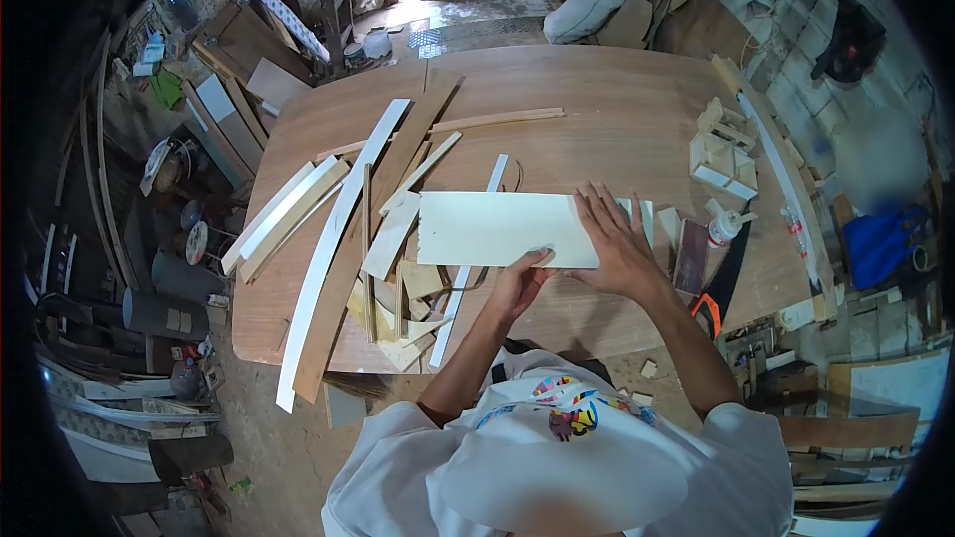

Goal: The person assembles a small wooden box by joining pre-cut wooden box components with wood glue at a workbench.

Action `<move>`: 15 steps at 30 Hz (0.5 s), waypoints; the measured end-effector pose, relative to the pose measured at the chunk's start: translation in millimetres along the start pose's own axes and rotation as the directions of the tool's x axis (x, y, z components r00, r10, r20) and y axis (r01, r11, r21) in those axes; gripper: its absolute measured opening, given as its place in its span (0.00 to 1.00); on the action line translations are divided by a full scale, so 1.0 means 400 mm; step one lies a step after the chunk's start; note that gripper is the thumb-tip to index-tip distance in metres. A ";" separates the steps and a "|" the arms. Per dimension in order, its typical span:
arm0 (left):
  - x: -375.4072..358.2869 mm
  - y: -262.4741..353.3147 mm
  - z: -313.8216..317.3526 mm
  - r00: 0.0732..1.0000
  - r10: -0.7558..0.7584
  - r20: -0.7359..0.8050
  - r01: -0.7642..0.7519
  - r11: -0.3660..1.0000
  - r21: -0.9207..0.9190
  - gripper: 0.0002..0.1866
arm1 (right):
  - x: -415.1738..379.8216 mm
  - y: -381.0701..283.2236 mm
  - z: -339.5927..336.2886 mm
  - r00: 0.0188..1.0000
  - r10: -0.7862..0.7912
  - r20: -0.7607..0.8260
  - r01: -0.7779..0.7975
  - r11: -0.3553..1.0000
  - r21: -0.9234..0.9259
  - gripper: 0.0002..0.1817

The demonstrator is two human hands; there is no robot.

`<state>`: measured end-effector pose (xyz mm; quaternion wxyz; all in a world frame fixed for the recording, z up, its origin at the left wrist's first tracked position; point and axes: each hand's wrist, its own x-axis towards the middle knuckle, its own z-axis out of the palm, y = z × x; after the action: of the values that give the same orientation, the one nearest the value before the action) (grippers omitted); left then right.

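A pale cream rectangular panel (487,229) with a slightly jagged left end is held above the wooden table. My left hand (525,280) grips its near edge, thumb on top and the other fingers mostly hidden underneath. Across the panel's right end lies my right hand (617,249), flat with fingers stretched out. Another white piece (647,219) shows just past the right fingers. A narrow white strip (461,288) passes under the panel. To the left, a short pale board (392,239) overlaps other offcuts.
Long white and brown strips (343,229) lie across the left of the table (597,80). At the right are a small wooden box (723,164), a white glue bottle (726,228) and a saw with an orange handle (708,314). A long rail (786,179) runs along the right edge.
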<state>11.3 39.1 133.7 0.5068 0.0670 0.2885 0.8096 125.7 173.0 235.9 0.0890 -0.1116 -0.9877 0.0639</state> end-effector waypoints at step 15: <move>-0.028 0.105 -0.225 0.901 -0.407 0.148 0.169 0.645 0.746 0.46 | 0.026 0.040 -0.021 0.996 -0.054 -0.067 0.058 0.996 0.061 0.52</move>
<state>-52.3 -19.9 84.3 0.6014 0.3350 0.5064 0.5193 120.5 191.6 243.5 0.1265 -0.0830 -0.9845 0.0888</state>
